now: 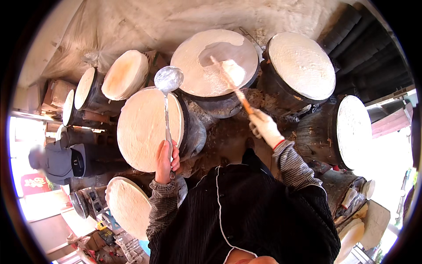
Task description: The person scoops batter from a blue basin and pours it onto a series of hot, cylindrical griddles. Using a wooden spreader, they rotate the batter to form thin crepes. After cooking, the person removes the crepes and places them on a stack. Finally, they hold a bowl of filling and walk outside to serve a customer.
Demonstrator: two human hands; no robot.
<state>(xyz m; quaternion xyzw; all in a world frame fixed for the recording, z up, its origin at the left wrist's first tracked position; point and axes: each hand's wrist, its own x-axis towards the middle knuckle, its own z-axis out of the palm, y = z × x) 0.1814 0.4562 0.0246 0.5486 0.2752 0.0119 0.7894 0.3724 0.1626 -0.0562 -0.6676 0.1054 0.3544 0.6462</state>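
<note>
My left hand point(167, 161), bare, grips the handle of a metal ladle point(168, 79) whose batter-smeared bowl is held above a round griddle point(145, 128) covered with pale batter or flatbread. In my right hand point(264, 128), in a white knit glove, is a wooden spreading stick point(243, 99). The stick's far end lies over the griddle ahead point(184, 59), where a pale batter layer forms a partial ring around a bare grey patch. A thick white pool of batter point(233, 72) sits beside the stick. Whether the stick touches the surface is unclear.
More drum-like stoves with coated round tops stand at the right point(301, 66), far right point(352, 132) and lower left point(128, 208). A stack of round flatbreads point(125, 75) is at the upper left. A person point(62, 161) stands at the left. Black cylindrical briquettes point(362, 43) are piled upper right.
</note>
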